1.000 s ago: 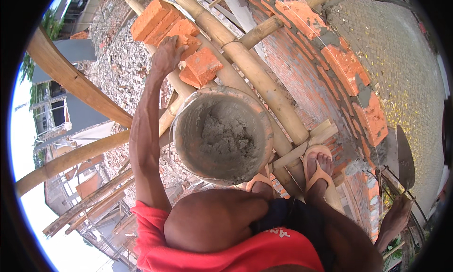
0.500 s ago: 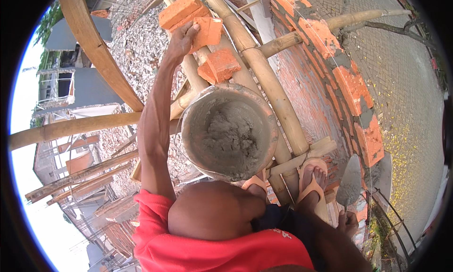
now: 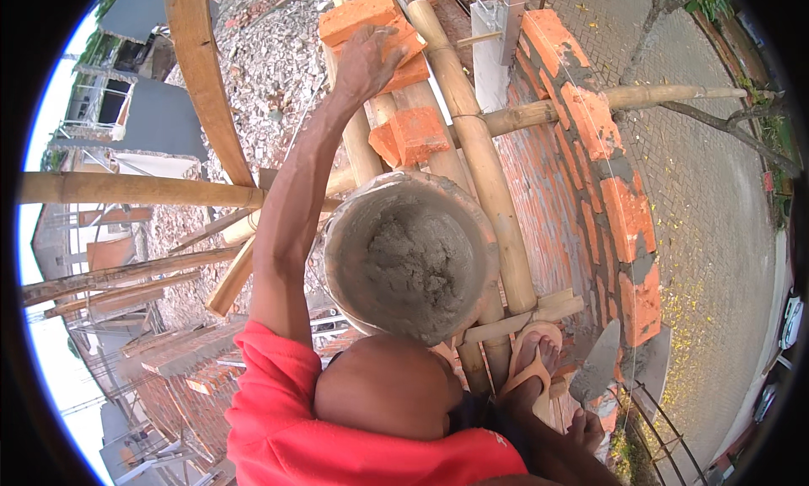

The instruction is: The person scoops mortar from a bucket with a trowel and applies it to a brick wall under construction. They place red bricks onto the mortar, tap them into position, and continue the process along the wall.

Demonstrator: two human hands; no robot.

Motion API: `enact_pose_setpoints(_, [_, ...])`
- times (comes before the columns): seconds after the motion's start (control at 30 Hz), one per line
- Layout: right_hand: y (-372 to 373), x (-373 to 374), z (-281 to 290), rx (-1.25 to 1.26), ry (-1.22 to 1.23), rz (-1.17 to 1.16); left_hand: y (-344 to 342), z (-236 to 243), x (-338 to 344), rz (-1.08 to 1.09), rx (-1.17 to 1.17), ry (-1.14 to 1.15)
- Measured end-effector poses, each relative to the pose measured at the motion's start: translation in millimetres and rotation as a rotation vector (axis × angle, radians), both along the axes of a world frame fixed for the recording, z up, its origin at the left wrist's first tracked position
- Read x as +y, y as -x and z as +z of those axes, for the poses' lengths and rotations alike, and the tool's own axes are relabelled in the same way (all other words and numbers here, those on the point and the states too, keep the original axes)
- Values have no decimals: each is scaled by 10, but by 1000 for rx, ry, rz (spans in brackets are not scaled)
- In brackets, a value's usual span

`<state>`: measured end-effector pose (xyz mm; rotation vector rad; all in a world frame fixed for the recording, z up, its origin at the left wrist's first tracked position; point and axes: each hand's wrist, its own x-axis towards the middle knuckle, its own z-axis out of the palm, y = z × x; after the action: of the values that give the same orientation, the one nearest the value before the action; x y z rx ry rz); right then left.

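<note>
My left hand (image 3: 364, 64) reaches far forward, fingers and thumb curled on an orange brick (image 3: 410, 41) in a small pile. Another brick (image 3: 361, 12) lies beside it, and part of one more (image 3: 406, 75) shows under the hand. Nearer to me sit broken brick pieces (image 3: 411, 137). A round bucket (image 3: 344, 271) of grey wet mortar (image 3: 417, 250) stands in front of me. At the lower right my right hand (image 3: 584, 429) is closed on a trowel (image 3: 596, 366) with a mortar-smeared blade; its handle is mostly hidden in the fingers.
Bamboo poles (image 3: 484, 166) form the scaffold under my sandalled feet (image 3: 531, 359). A curved brick wall (image 3: 625, 216) with a taut string runs along the right, crossed by a bamboo pole (image 3: 657, 94). Rubble (image 3: 274, 81) lies below on the left, behind timber beams (image 3: 206, 73).
My left hand has shifted from the lower brick piece onto the brick above it. The view has turned slightly. My right hand keeps the trowel low at the right.
</note>
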<state>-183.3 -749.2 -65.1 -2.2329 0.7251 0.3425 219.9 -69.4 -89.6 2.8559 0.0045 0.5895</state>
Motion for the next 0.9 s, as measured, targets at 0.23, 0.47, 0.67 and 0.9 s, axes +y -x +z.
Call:
enact_pose_setpoints(0.23, [-75, 52, 34, 11, 8, -54, 693, -187, -609, -163, 657, -165])
enact_pose_setpoints(0.47, [-15, 56, -3, 1, -116, -175, 604, 47, 58, -68, 362, 1561])
enact_pose_setpoints(0.67, [101, -30, -137, 23, -261, -206, 698, 268, -348, -910, 339, 2419])
enact_pose_setpoints(0.9, [309, -83, -276, 125, -267, -274, 683, 809, -1027, -709, 430, 2424])
